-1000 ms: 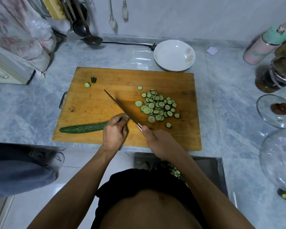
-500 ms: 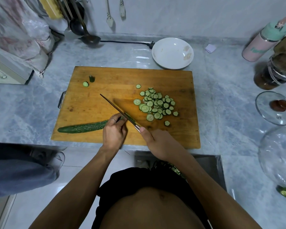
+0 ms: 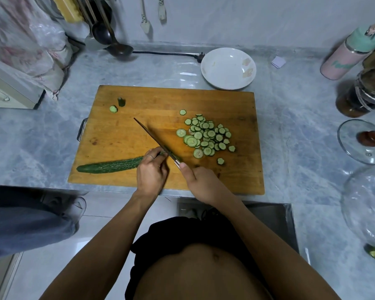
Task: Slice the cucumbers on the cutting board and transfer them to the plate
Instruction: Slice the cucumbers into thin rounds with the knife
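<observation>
Mid-slicing: the left hand [image 3: 152,172] pins the cucumber [image 3: 109,166] on the board [image 3: 243,109], fingers curled over its cut end, while the right hand [image 3: 200,182] grips the knife [image 3: 155,139]. Slices [image 3: 206,137] pile nearby; the plate [image 3: 228,68] waits empty. Next, more even cuts leftward.

I'm looking down at a home kitchen. The counter [image 3: 301,131] is grey marbled stone running back to a matching wall, with a steel sink [image 3: 284,217] set into its near edge. Ladles [image 3: 108,37] and other utensils hang at the back left, beside a cream appliance [image 3: 7,89] under a plastic cover. A wooden board [image 3: 139,100] carries cucumber slices [image 3: 206,137], with a white plate [image 3: 227,68] behind it. To my right stand a pastel flask [image 3: 351,53], a glass jar [image 3: 362,94] of something dark and a glass lid [image 3: 364,141]. A power cord [image 3: 167,53] lies along the wall.
</observation>
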The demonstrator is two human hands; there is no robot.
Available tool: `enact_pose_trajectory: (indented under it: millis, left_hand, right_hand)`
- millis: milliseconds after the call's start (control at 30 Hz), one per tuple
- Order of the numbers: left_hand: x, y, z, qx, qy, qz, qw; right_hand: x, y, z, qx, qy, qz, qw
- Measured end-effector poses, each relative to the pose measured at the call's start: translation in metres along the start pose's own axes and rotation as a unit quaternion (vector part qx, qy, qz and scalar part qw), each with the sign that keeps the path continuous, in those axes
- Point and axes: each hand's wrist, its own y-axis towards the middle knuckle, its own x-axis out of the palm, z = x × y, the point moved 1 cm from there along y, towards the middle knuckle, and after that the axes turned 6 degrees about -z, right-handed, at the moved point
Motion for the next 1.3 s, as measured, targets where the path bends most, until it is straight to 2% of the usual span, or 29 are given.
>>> enact_pose_trajectory:
  millis: [167, 300, 534, 801, 1302]
  left_hand:
    - [-0.008, 0.001, -0.003, 0.016, -0.006, 0.001, 1.0]
    - [-0.012, 0.002, -0.016, 0.038, 0.04, 0.0, 0.998]
    - [-0.006, 0.002, -0.009, 0.025, 0.026, 0.007, 0.999]
    - [0.002, 0.003, -0.009, 0.02, 0.04, 0.0, 0.999]
    - [0.001, 0.002, -0.008, 0.018, 0.016, 0.006, 1.0]
  right_hand:
    - [-0.005, 0.001, 0.006, 0.0, 0.044, 0.025, 0.999]
    - [-0.012, 0.0, 0.015, 0.024, 0.092, 0.041, 0.995]
    - [-0.027, -0.01, 0.019, 0.028, 0.073, 0.055, 0.995]
    - [-0.02, -0.027, -0.001, -0.005, 0.057, 0.018, 0.998]
    - [-0.011, -0.03, -0.005, -0.014, -0.001, 0.014, 1.0]
